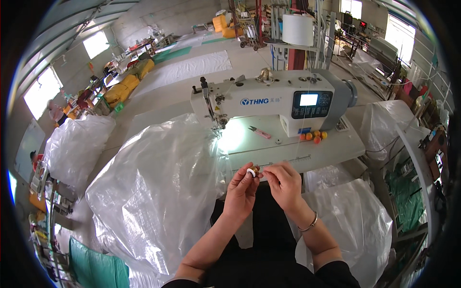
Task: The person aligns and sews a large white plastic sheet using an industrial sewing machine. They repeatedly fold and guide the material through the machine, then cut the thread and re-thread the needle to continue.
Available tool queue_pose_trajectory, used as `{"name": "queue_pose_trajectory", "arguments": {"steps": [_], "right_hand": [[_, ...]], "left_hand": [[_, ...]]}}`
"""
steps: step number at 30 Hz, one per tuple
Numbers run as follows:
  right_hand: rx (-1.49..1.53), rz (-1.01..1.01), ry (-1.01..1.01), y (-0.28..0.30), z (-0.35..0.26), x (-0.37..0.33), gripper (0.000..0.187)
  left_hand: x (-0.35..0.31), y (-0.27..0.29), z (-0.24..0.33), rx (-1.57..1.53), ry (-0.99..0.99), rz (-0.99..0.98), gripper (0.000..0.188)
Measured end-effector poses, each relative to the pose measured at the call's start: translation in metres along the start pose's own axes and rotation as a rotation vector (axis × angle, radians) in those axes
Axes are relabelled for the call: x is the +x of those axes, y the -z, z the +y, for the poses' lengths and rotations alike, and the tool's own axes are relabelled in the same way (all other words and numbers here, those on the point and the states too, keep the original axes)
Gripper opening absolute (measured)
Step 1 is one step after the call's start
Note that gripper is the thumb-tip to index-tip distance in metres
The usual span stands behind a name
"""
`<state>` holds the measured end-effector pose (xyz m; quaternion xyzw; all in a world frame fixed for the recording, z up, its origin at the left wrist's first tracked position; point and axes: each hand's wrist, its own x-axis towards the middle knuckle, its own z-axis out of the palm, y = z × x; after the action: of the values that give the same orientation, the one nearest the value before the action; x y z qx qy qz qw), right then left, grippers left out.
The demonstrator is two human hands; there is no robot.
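Observation:
Over the front edge of the sewing table, my left hand pinches a small white bobbin with a brass-coloured part beside it. My right hand is close on its right, thumb and fingertips pressed together; whatever is between them is too small to make out. Beyond my hands stands a white sewing machine, its lamp lighting the needle area. Pink-handled thread snips and a small round metal piece lie on the table below the machine's arm.
Translucent plastic sheeting bulges up left of the needle, and more sheeting lies at the right. Several small orange-red fruits sit by the machine's base. A ruler scale runs near the table's front edge. A white thread cone stands behind.

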<state>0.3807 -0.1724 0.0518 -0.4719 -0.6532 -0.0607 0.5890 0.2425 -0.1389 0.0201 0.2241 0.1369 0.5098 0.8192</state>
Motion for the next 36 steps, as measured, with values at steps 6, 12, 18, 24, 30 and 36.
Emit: {"name": "queue_pose_trajectory", "arguments": {"steps": [6,12,18,24,30,36], "right_hand": [[-0.119,-0.06,0.107,0.001,0.002,0.013,0.016],[-0.108,-0.145,0.065,-0.006,0.009,0.012,0.018],[-0.13,-0.178,-0.008,0.0,0.01,0.008,0.016],[-0.148,-0.216,0.025,0.005,0.0,0.021,0.016],[0.115,-0.481,0.228,0.049,-0.089,0.064,0.009],[0.724,-0.675,0.533,0.07,-0.141,0.094,0.029]], "left_hand": [[-0.005,0.001,-0.002,0.123,0.015,-0.037,0.021],[-0.007,0.001,0.002,0.135,0.064,-0.048,0.019],[-0.007,0.007,0.008,0.049,0.043,-0.088,0.018],[-0.021,0.011,0.04,-0.037,0.023,-0.184,0.019],[-0.085,-0.034,0.111,0.042,-0.249,-0.624,0.025],[-0.132,-0.091,0.155,0.009,-0.37,-1.266,0.016]]}}
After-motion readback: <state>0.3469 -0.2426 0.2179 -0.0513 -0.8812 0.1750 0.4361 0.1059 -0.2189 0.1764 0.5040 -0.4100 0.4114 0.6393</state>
